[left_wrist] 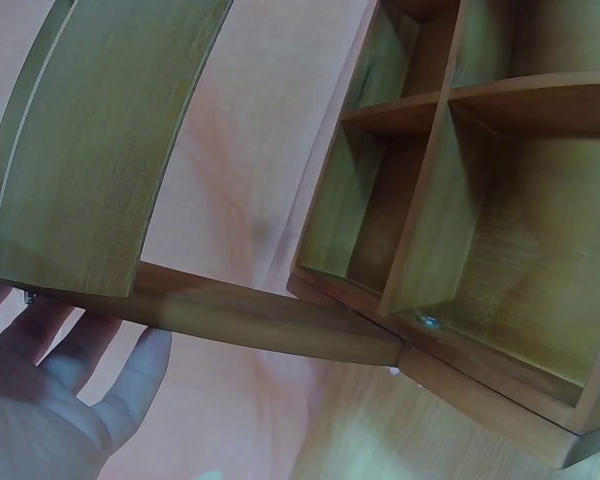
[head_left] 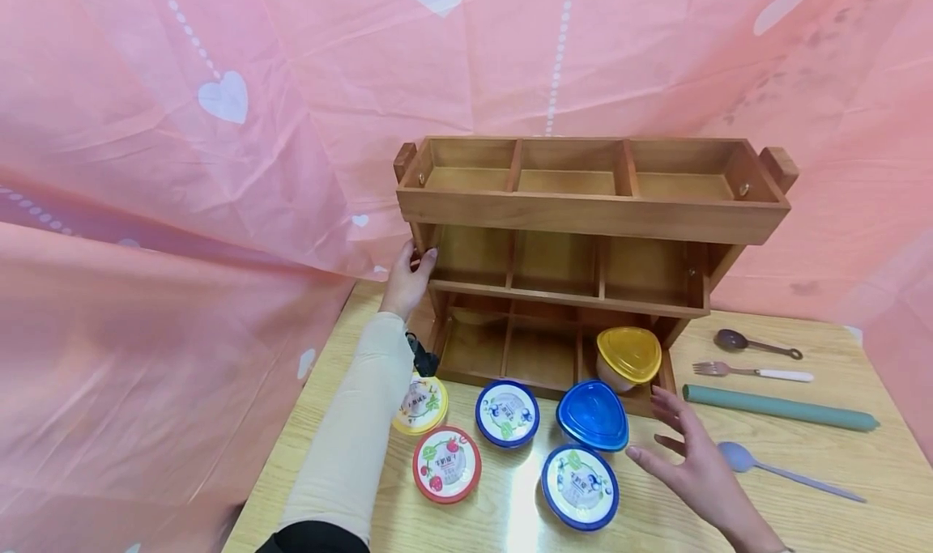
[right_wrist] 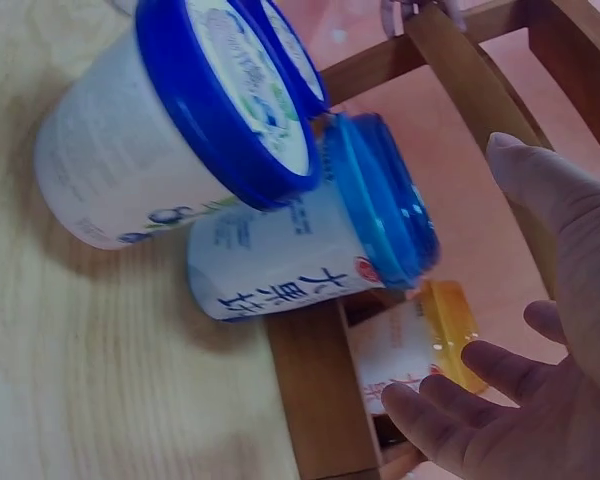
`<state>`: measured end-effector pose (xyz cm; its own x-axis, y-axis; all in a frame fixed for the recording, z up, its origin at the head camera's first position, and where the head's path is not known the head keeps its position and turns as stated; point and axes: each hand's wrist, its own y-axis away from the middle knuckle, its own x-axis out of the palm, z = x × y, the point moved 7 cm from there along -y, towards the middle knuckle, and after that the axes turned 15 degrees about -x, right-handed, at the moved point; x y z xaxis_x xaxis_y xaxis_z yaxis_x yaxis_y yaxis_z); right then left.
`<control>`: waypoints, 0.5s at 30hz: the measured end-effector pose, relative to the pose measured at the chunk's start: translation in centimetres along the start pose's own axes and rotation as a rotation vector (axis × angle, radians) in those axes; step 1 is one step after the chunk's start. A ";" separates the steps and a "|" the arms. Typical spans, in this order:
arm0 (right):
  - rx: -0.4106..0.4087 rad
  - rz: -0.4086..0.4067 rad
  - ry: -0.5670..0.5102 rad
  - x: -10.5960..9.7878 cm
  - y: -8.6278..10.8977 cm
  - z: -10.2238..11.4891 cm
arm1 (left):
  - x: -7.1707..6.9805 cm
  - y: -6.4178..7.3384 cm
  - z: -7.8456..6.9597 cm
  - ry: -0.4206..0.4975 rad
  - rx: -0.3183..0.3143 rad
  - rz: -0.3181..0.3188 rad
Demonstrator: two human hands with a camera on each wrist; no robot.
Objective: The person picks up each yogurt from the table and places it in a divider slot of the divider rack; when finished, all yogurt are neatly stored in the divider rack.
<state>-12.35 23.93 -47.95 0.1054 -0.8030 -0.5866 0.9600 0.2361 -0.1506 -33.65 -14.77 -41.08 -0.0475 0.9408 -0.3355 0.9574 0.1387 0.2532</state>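
On the far part of the bench [head_left: 831, 456], toward twelve o'clock and before a pink cloth [head_left: 291, 172] with white hearts: a wooden rack [head_left: 590, 217] of three tiers, each divided into three compartments. Grips this rack at its nine o'clock side with the left hand [head_left: 406, 284], with fingers bent around the woodwork near the middle tier. On the same arm, a pale sleeve [head_left: 357, 423], partly covering a round yellow-lidded tub [head_left: 423, 405] at six o'clock from that hand.

Holds nothing in the right hand [head_left: 688, 464]; instead, spreads its fingers loosely in the air, slightly curved. At eleven o'clock from it, near, in the right compartment of the bottom tier, a tub with three-cornered yellow lid [head_left: 628, 355]. At ten o'clock, just beside the thumb, on the bench, a tub with three-cornered blue lid [head_left: 592, 415]. At nine o'clock, the near blueberry tub [head_left: 580, 488]; impossible to tell from these views whether touching its neighbour or not.

Farther toward nine o'clock, the far blueberry tub [head_left: 506, 413] and a red-lidded tub [head_left: 447, 464]. On the other side, at one o'clock from the right hand, a brown ladle [head_left: 758, 344] and a fork [head_left: 751, 371]; at two, a green rod [head_left: 780, 407]; at three, a bluish spoon [head_left: 790, 474].
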 end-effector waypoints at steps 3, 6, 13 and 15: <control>0.010 0.016 -0.020 0.8 0.0 -0.2 | 0.0 0.1 0.1 -0.001 -0.009 0.007; 0.031 0.035 -0.038 1.5 -0.2 -0.3 | 0.0 0.1 0.1 0.006 -0.011 0.012; 0.054 0.059 -0.076 2.6 -0.7 -0.6 | 0.0 0.0 0.1 0.007 -0.011 0.006; 0.036 0.056 -0.079 2.8 -0.9 -0.5 | 0.0 0.0 0.1 0.004 -0.013 0.005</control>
<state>-13.03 21.75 -49.91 0.1781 -0.8302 -0.5283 0.9605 0.2634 -0.0901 -33.65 -14.84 -41.20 -0.0441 0.9428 -0.3304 0.9538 0.1381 0.2668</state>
